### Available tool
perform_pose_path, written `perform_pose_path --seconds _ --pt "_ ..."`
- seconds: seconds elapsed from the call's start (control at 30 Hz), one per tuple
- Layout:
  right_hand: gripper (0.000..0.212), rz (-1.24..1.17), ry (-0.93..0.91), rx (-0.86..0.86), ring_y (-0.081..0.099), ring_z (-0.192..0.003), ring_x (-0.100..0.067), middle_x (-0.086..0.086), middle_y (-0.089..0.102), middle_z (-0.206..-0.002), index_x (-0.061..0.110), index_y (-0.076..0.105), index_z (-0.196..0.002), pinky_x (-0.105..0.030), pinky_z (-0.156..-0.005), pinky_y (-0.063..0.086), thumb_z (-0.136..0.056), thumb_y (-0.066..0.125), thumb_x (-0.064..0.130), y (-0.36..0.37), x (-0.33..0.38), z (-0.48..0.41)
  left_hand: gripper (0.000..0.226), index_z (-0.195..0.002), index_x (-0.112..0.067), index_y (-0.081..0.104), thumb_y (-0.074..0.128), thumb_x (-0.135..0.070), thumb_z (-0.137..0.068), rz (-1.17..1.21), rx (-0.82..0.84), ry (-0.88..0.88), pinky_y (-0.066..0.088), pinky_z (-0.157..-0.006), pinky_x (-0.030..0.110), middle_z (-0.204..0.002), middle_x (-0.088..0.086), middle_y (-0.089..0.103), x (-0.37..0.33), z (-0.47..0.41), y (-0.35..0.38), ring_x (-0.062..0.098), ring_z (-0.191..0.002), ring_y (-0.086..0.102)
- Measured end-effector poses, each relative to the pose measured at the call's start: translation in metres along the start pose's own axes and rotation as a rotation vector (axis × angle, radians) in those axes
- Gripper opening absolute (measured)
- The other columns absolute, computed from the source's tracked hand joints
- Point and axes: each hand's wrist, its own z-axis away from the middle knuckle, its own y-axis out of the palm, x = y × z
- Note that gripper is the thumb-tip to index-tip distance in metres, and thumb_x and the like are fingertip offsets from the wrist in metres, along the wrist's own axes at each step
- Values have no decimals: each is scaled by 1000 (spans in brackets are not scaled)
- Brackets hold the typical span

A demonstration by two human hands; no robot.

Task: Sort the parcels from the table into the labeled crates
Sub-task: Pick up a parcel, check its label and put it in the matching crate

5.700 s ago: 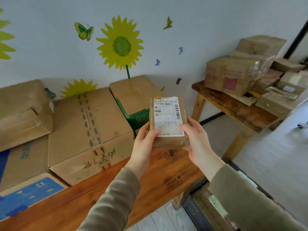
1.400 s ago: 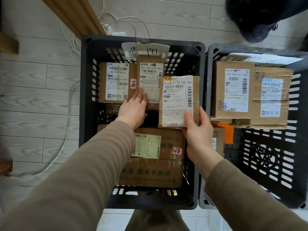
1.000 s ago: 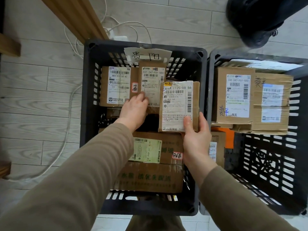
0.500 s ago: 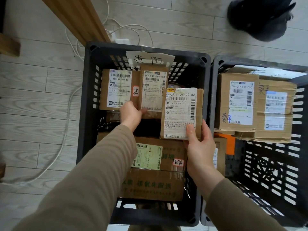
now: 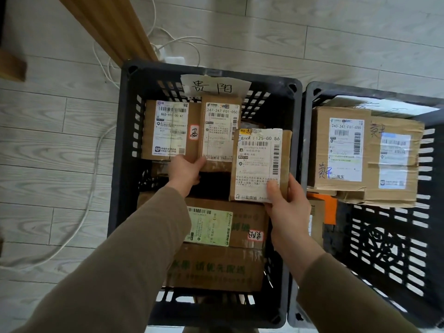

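Observation:
I look straight down into a black slotted crate (image 5: 120, 164) with a handwritten paper label on its far rim. My right hand (image 5: 286, 205) grips the near end of a small brown parcel (image 5: 259, 164) with a white shipping label, held over the crate's right side. My left hand (image 5: 186, 170) grips the near edge of an upright parcel (image 5: 219, 133) standing at the crate's back, thumb on its front. Beside that one stands another labelled parcel (image 5: 168, 129). Two larger boxes (image 5: 216, 248) fill the crate's near half.
A second black crate (image 5: 396, 248) stands touching on the right, holding two labelled boxes (image 5: 365, 152) at its back and an orange-marked box lower down. A wooden table leg (image 5: 108, 22) slants at the top left. White cables (image 5: 96, 152) trail over the plank floor.
My left hand has closed round the bottom edge of the upright parcel at the back. The right hand with the small parcel has sunk slightly lower in the crate. The view tilted a little.

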Motion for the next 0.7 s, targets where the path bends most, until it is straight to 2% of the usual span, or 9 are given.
perform_pose_path --seconds 0.1,0.23,0.33,0.43,0.57,0.7 --pt "46 8 11 -12 61 -112 -18 -1 61 -126 19 48 -137 -43 -91 53 -92 59 21 0 -2 -2 40 -113 -2 56 72 -23 -83 74 35 -5 54 -67 29 -102 6 61 -1 1 5 24 -90 61" --pt "47 0 19 -20 60 -113 -18 -1 59 -128 20 47 -138 -43 -91 53 -92 59 21 2 -3 -3 37 -112 2 58 71 -18 -84 26 -2 6 56 -77 37 -96 8 60 -2 0 11 25 -85 61" --pt "48 -2 16 -26 58 -116 -19 -1 58 -130 21 47 -138 -44 -93 52 -91 60 22 2 -3 -4 39 -114 2 59 71 -20 -84 -52 -45 26 54 -87 43 -110 14 64 -2 -2 13 30 -100 62" --pt "49 -21 29 -43 58 -116 -19 -1 58 -130 22 47 -138 -44 -94 51 -91 61 22 3 -2 -3 39 -116 2 60 69 -21 -85 -118 -52 53 54 -88 43 -115 16 63 -3 -3 14 31 -104 61" --pt "50 -42 32 -96 59 -114 -19 0 59 -127 23 47 -139 -45 -93 52 -91 62 22 8 1 -2 37 -115 1 61 67 -23 -87 -170 -55 81 53 -88 42 -113 16 65 -3 -4 15 31 -101 63" --pt "51 14 2 -153 57 -117 -20 -1 58 -129 20 46 -140 -46 -95 50 -91 61 21 17 3 -2 40 -118 0 58 67 -23 -87 -194 -71 73 52 -91 42 -115 16 64 -2 -5 16 30 -103 62"
